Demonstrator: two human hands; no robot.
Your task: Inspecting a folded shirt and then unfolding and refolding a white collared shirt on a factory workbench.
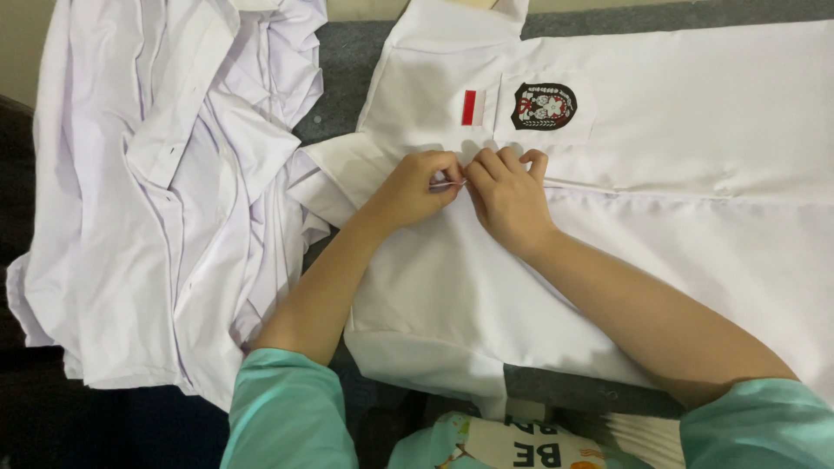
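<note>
Lying crumpled at the left is a heap of white shirts point(165, 191). Right of it, a white uniform shirt point(660, 217) spreads flat across the grey counter point(347, 52), a red-and-white flag patch point(469, 107) and a dark crest badge point(544, 106) just beyond the hands. The left hand point(417, 189) and right hand point(506, 198) meet fingertip to fingertip, both closed, pinching the shirt's front edge between them.

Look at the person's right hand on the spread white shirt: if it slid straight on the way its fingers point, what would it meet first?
Probably the right hand would first reach the dark crest patch on the white shirt; depth unclear.
</note>
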